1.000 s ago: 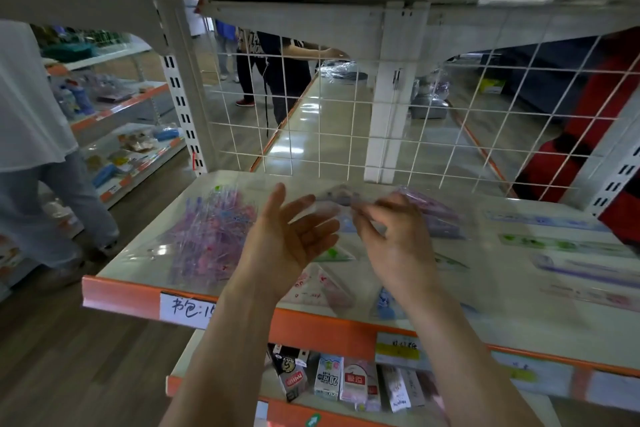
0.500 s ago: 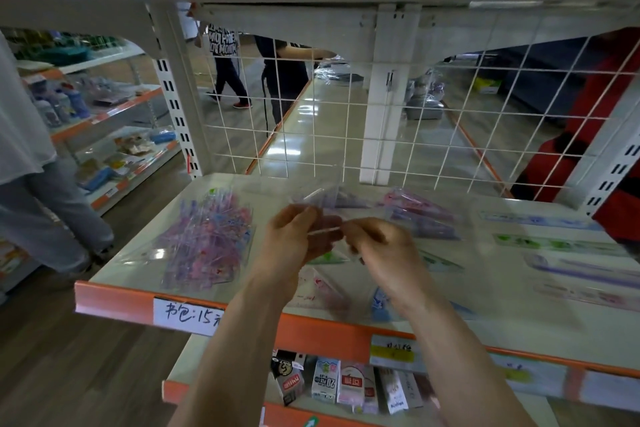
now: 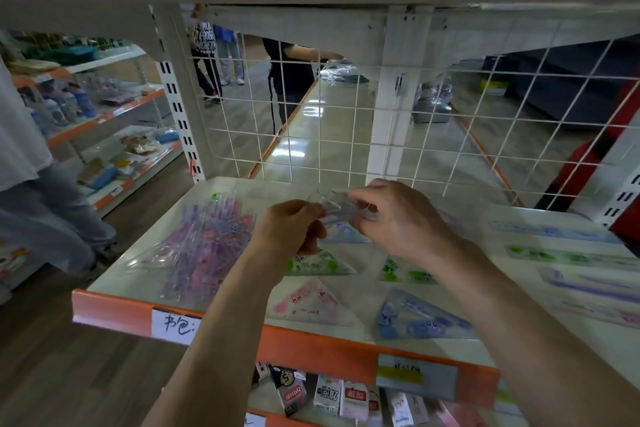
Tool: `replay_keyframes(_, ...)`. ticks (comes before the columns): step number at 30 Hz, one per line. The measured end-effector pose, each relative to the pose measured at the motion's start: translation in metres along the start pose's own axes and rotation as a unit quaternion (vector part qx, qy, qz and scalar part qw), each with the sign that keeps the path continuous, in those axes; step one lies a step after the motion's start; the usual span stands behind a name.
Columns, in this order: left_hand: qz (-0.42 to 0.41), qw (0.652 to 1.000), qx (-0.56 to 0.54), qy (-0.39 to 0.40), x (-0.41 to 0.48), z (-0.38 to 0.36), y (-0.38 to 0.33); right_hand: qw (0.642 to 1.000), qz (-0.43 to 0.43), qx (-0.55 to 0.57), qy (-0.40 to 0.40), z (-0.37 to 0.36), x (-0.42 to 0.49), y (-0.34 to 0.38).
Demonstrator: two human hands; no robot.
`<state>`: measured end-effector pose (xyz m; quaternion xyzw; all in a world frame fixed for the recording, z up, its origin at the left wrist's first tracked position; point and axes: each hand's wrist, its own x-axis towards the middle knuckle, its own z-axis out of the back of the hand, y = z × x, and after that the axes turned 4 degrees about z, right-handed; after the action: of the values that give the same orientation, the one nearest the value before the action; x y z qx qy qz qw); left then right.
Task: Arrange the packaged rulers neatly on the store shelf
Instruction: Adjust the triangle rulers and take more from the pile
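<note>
Two hands, one item held: left hand [image 3: 294,229] and right hand [image 3: 398,222] both pinch a clear ruler packet [image 3: 341,208] in curled fingers [image 3: 311,211], above the middle of the shelf [image 3: 242,322] and in front of the wire grid [image 3: 346,121]. The packet is transparent and faintly bluish; its contents are blurred. Flat on the shelf lie five triangles: two green [image 3: 315,263], one pink [image 3: 308,302], two blue [image 3: 419,319] — one partly hidden under the hands. Four long rulers [image 3: 571,255] lie in a row at right. One pink-purple heap [image 3: 204,246] lies at left. Boxes [image 3: 332,395] stand on the shelf below.
</note>
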<state>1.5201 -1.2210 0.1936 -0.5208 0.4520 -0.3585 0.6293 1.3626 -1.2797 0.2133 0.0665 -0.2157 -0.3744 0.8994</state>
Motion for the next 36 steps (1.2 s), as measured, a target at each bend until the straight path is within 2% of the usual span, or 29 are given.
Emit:
replay_keyframes(5, 0.019, 0.999, 0.044, -0.002, 0.025, -0.002, -0.01, 0.998, -0.02, -0.015, 0.06, -0.004, 0.028, -0.015)
replay_keyframes(9, -0.014, 0.985, 0.136, -0.101, 0.042, 0.009, -0.009, 0.993, -0.061, -0.032, 0.097, -0.014, 0.048, -0.03)
replay_keyframes(14, -0.032, 0.97, 0.188, -0.153, 0.043, 0.035, -0.002, 0.983, -0.103, -0.093, 0.12, -0.038, 0.071, -0.049)
replay_keyframes(21, -0.039, 0.972, 0.154, -0.174, 0.032, 0.069, -0.006, 0.965, -0.131, -0.116, 0.193, -0.06, 0.09, -0.056)
replay_keyframes(27, -0.015, 0.966, 0.138, -0.216, 0.021, 0.098, -0.013, 0.961, -0.128, -0.135, 0.206, -0.055, 0.092, -0.051)
replay_keyframes(29, -0.014, 0.963, 0.133, -0.236, 0.018, 0.108, -0.012, 0.972, -0.129, -0.087, 0.175, -0.044, 0.089, -0.032)
replay_keyframes(32, -0.014, 0.961, 0.144, -0.236, 0.014, 0.118, -0.007, 0.983, -0.124, 0.05, 0.128, -0.031, 0.081, 0.017)
replay_keyframes(36, 0.0, 0.964, 0.14, -0.227, 0.005, 0.126, -0.002, 0.977, -0.07, 0.093, 0.176, -0.052, 0.068, 0.09)
